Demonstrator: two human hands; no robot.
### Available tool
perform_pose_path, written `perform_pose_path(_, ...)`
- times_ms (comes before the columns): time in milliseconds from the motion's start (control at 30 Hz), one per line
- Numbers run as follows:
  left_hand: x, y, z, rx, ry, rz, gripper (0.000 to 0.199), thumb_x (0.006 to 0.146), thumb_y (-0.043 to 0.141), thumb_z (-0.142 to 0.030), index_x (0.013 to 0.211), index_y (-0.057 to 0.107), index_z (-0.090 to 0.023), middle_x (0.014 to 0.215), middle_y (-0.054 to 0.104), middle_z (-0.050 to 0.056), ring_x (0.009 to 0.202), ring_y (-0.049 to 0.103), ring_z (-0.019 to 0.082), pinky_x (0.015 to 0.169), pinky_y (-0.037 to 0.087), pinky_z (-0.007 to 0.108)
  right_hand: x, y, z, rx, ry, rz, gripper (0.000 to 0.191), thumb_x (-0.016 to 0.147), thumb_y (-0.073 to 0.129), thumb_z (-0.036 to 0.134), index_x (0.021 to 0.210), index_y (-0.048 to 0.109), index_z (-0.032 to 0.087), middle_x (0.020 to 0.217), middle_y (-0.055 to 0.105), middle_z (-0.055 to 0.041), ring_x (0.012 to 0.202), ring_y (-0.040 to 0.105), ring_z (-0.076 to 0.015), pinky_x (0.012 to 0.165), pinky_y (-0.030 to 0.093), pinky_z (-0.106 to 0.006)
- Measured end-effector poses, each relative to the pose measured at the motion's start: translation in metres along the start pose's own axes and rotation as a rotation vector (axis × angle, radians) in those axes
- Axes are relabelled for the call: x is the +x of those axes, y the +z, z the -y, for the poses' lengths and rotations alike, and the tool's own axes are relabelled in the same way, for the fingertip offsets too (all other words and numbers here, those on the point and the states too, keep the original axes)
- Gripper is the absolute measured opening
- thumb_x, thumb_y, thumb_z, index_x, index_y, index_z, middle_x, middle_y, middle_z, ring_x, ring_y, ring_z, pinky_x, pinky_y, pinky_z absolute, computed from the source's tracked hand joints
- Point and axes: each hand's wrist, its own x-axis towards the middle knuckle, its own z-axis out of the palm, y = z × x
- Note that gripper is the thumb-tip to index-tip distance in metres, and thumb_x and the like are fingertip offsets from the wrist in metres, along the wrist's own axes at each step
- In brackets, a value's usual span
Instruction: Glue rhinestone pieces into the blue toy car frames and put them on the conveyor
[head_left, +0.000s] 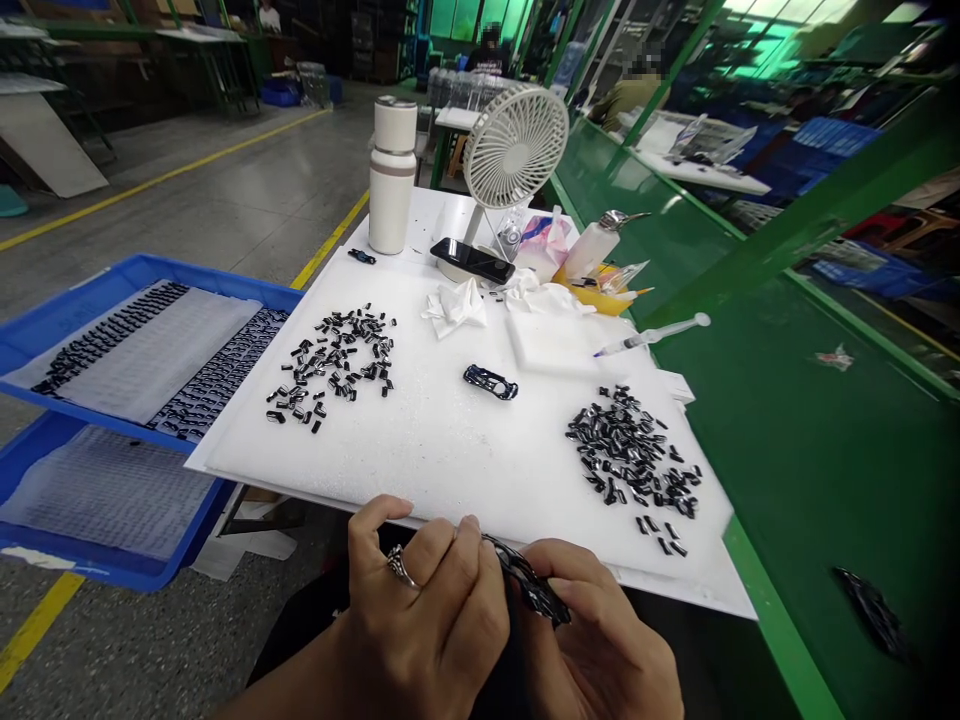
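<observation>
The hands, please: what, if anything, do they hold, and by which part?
Left hand and right hand hold a glossy black piece by opposite ends.

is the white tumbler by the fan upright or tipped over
Upright: the white tumbler stands on its base beside the fan, with its top section uppermost.

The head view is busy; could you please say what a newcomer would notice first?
Probably the pale fan far back on the table, right of the white bottle. Then the left scatter and right heap of small black pieces. Nearest, left hand and right hand hold a glossy black part.
</observation>
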Motion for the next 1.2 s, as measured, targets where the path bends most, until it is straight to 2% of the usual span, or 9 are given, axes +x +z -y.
perform_pose_path(200,0.004,0.0,-0.004,-0.007,-0.024,0.01,0.014,0.088,0.053,-0.008,0.088,0.066,-0.006,0.089,0.072,0.015,0.075,0.065,0.02,0.086,0.036,0.051,0.0,-0.002,0.002,-0.052,0.042,-0.013,0.03,0.078,0.053,-0.008,0.089,0.054,0.019,0.083,0.062,-0.0044,0.075,0.062,-0.0124,0.058,0.054,-0.021)
perform_pose_path(367,0.004,0.001,-0.002,-0.026,-0.032,0.014,0.013,0.087,0.054,-0.009,0.088,0.066,-0.006,0.087,0.072,0.014,0.075,0.065,0.021,0.085,0.036,0.05,0.0,0.0,0.001,-0.013,0.048,-0.041,0.031,0.078,0.053,-0.007,0.095,0.052,0.018,0.082,0.062,-0.0049,0.074,0.063,-0.0127,0.059,0.056,-0.022)
perform_pose_path(567,0.004,0.001,-0.001,-0.038,-0.045,0.025,0.012,0.086,0.055,-0.009,0.088,0.066,-0.006,0.089,0.072,0.013,0.079,0.065,0.023,0.086,0.035,0.051,0.002,0.002,0.004,0.021,0.052,-0.078,0.033,0.075,0.054,-0.009,0.092,0.052,0.018,0.081,0.063,-0.0035,0.074,0.063,-0.0111,0.061,0.056,-0.019)
perform_pose_path(867,0.0,0.0,-0.001,-0.035,-0.046,0.023,0.013,0.086,0.055,-0.011,0.091,0.067,-0.007,0.091,0.071,0.012,0.083,0.065,0.024,0.089,0.036,0.052,-0.001,0.008,0.006,0.064,0.085,-0.154,0.036,0.074,0.056,-0.01,0.097,0.054,0.018,0.081,0.063,-0.005,0.074,0.062,-0.0141,0.057,0.055,-0.023)
perform_pose_path(1200,-0.001,-0.002,0.001,-0.05,-0.035,0.017,0.016,0.088,0.051,-0.009,0.092,0.066,-0.005,0.094,0.071,0.015,0.087,0.065,0.024,0.089,0.036,0.053,-0.005,0.009,0.006,0.019,0.095,-0.136,0.035,0.074,0.054,-0.011,0.095,0.053,0.018,0.085,0.062,-0.0052,0.078,0.061,-0.0117,0.063,0.056,-0.021)
